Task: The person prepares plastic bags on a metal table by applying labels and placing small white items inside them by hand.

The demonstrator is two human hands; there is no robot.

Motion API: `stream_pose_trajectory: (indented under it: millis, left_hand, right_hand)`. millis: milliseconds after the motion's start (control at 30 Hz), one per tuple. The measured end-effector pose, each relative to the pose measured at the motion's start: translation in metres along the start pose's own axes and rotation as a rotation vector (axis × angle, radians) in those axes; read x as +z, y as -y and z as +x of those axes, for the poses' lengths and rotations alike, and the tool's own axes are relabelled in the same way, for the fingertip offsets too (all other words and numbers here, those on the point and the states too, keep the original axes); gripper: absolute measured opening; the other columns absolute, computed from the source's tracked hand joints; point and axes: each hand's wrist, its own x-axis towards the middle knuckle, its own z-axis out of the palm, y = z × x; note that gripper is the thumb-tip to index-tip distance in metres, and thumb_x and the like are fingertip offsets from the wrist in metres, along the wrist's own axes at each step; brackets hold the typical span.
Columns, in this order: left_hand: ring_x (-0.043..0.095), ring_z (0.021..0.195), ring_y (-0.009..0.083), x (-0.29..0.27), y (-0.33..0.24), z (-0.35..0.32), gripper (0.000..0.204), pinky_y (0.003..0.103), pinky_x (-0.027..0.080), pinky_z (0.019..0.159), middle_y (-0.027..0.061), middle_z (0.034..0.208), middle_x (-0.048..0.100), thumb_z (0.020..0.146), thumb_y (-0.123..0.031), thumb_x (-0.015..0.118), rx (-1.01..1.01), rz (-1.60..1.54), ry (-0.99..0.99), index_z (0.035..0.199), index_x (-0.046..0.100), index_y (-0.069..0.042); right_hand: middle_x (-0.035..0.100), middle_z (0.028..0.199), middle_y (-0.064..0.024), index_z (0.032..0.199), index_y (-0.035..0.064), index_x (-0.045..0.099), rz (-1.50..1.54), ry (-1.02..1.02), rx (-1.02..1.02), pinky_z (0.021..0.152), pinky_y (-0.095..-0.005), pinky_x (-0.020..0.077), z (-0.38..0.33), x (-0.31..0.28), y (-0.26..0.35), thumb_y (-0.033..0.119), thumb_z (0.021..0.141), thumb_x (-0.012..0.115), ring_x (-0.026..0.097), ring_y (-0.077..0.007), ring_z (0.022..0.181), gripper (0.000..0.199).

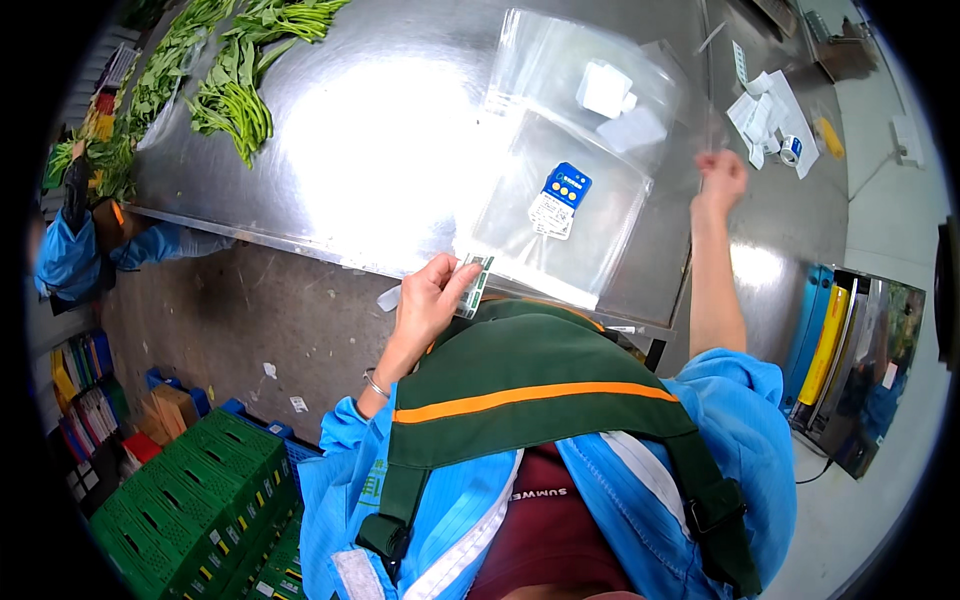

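Observation:
My left hand (pixel 428 298) is at the table's near edge, thumb and fingers closed on a short strip of green-and-white labels (pixel 474 287). Beside it lies a stack of clear plastic bags (pixel 600 255). A blue-and-white tag (pixel 560 200) with yellow dots shows on the upper bag. My right hand (pixel 722 180) is raised to the right of the bags, above the metal surface. Its fingers are curled together and slightly blurred; whatever they may pinch is too faint to make out.
Bunches of leafy green vegetables (pixel 235 110) lie at the table's far left, near another person's blue sleeve (pixel 75 250). Crumpled label paper (pixel 765 115) and a small roll (pixel 791 150) lie at the right. Green crates (pixel 190 490) stand on the floor at lower left.

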Motion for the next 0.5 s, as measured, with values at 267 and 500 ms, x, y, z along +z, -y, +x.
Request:
stream_pose_trajectory:
  millis: [267, 500]
  left_hand:
    - [0.047, 0.046, 0.0200, 0.014, -0.015, 0.006, 0.027, 0.032, 0.039, 0.046, 0.0150, 0.057, 0.053, 0.080, -0.025, 0.069, 0.197, 0.128, 0.119, 0.081, 0.061, 0.001]
    - [0.043, 0.047, 0.0126, 0.007, 0.002, 0.008, 0.027, 0.029, 0.038, 0.046, 0.0078, 0.054, 0.051, 0.079, -0.024, 0.070, 0.109, 0.109, 0.092, 0.092, 0.064, -0.001]
  right_hand:
    - [0.063, 0.086, -0.0018, 0.097, 0.0037, 0.064, -0.065, 1.260, 0.184, 0.079, -0.0263, 0.0435, -0.198, 0.026, 0.058, 0.016, 0.082, 0.066, 0.055, -0.0103, 0.083, 0.019]
    - [0.061, 0.076, -0.0024, 0.096, 0.0010, 0.061, -0.150, 0.464, 0.669, 0.070, -0.0285, 0.0452, -0.142, 0.036, -0.047, 0.020, 0.079, 0.068, 0.058, -0.0155, 0.075, 0.027]
